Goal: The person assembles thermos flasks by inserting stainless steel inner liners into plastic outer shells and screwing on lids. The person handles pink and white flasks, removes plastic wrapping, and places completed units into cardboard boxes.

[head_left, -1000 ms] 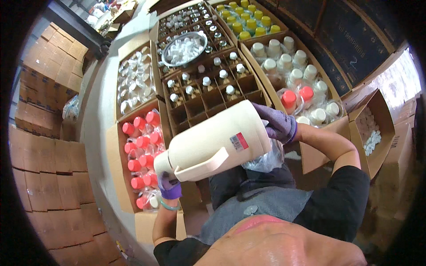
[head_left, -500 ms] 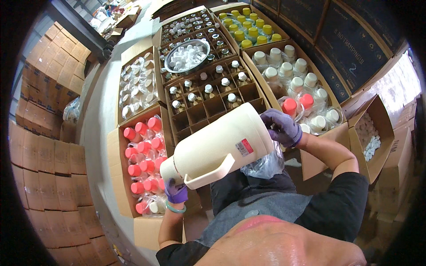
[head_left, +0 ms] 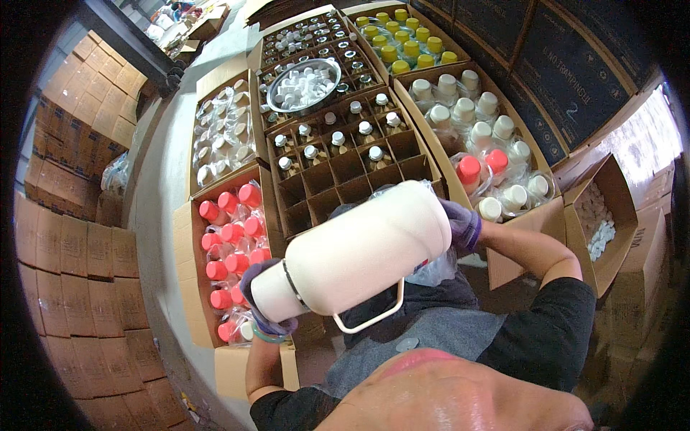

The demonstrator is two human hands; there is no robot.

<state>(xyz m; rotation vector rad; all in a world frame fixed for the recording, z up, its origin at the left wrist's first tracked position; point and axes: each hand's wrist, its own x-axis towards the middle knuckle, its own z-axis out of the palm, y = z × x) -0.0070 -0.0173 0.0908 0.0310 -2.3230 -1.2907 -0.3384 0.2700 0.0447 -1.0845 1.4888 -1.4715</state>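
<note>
A cream thermos jug [head_left: 366, 248] lies sideways across my body, with its handle [head_left: 370, 320] toward me. My left hand [head_left: 282, 327], in a purple glove, wraps around the cup-like lid [head_left: 274, 291] at the left end. At the other end my gloved right hand [head_left: 463, 224] grips the base, its fingers partly behind the jug. A red and white label is just visible at the jug's lower edge. Below the left end of the jug stands a carton of red-capped bottles in plastic [head_left: 234, 233], close to my left hand.
A divided carton [head_left: 309, 197] holds several white-capped bottles. Beyond it, a metal bowl [head_left: 267, 100] of white caps rests on another divided carton. White-lidded [head_left: 464, 109] and yellow-lidded [head_left: 411, 49] thermoses stand in cartons at right. Stacked boxes [head_left: 86, 266] line the left; dark cartons [head_left: 560, 79] stand right.
The jug has rolled so its label has turned down toward me, nearly out of sight, and its handle hangs lower. My left hand has shifted to wrap around the lid.
</note>
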